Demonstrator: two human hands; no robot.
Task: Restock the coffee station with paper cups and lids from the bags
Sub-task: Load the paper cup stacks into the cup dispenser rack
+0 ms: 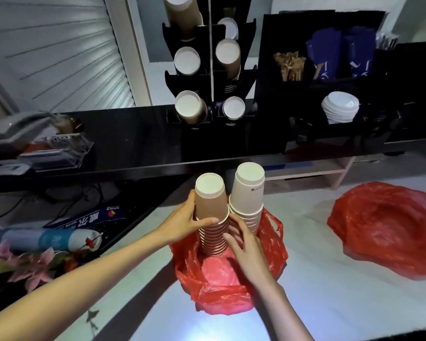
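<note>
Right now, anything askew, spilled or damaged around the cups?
Nothing spilled or damaged. The brown cup stack and white cup stack stand upside down in the red bag, tilting slightly apart. The left hand grips the brown stack; the right hand touches its base.

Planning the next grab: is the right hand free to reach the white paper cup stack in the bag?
Probably yes: the right hand rests against the brown paper cup stack, right beside the white paper cup stack, with nothing between them.
</note>
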